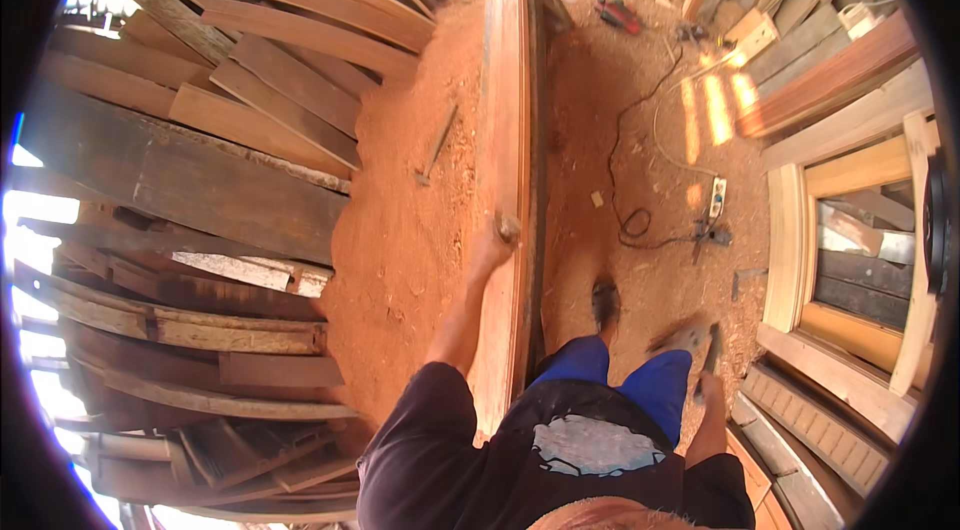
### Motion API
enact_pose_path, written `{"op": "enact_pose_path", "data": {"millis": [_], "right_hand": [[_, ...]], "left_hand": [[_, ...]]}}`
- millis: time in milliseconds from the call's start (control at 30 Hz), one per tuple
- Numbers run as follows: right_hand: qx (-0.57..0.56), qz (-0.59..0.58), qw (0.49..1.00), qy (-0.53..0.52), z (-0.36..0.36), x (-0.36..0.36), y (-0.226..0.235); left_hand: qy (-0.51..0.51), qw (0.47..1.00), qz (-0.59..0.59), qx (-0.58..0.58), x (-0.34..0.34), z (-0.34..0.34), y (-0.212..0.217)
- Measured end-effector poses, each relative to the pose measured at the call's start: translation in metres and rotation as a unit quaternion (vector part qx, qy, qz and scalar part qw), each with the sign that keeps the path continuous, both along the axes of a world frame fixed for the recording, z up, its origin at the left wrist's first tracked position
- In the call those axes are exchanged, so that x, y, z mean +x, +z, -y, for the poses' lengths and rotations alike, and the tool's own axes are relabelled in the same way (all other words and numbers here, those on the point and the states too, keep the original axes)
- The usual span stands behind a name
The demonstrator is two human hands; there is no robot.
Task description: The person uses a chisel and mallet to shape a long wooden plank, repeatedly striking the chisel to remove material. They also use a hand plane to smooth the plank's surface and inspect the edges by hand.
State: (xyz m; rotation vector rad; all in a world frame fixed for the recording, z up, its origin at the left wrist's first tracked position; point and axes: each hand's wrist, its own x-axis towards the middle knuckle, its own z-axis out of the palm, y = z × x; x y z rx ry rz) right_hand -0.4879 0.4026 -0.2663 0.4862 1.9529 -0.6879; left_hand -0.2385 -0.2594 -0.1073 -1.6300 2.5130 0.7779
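Observation:
My left hand [488, 246] is closed on top of a long pale timber [506, 110] that runs away from me. A small rounded, wood-coloured end [509, 227] shows at its fingers; what it belongs to is hidden. Low on my right side, my right hand [706, 391] is wrapped round a slim dark tool [713, 348] that points away from me; its kind is unclear. Left of the timber, a hammer [437, 147] with a thin handle lies on the sawdust.
Stacked boards [190, 170] fill the left side. To the right of the timber, a power strip [718, 196] and a dark looping cable [618, 160] lie on the ground. A red-and-black tool [620, 16] lies farther off. Wooden frames [788, 250] stand at the right.

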Motion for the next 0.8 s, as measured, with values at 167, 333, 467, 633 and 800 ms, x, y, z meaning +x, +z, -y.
{"op": "enact_pose_path", "data": {"millis": [167, 333, 467, 633, 800], "right_hand": [[0.035, 0.117, 0.992, 0.042, 0.026, 0.073, 0.045], [-0.022, 0.159, 0.982, 0.102, 0.041, 0.131, 0.026], [-0.109, 0.142, 0.980, 0.089, 0.070, 0.159, 0.072], [-0.254, 0.046, 0.966, 0.002, 0.075, 0.212, 0.169], [-0.347, -0.285, 0.887, 0.110, 0.046, 0.283, 0.270]], "left_hand": [[0.018, 0.995, -0.099, -0.004, 0.039, -0.078, 0.053], [-0.038, 0.998, 0.033, 0.028, 0.159, -0.172, 0.053], [-0.015, 0.996, 0.076, 0.032, 0.209, -0.219, 0.032], [-0.060, 0.984, 0.115, 0.123, 0.216, -0.183, 0.003], [-0.097, 0.986, 0.122, 0.062, 0.206, -0.187, 0.010]]}}
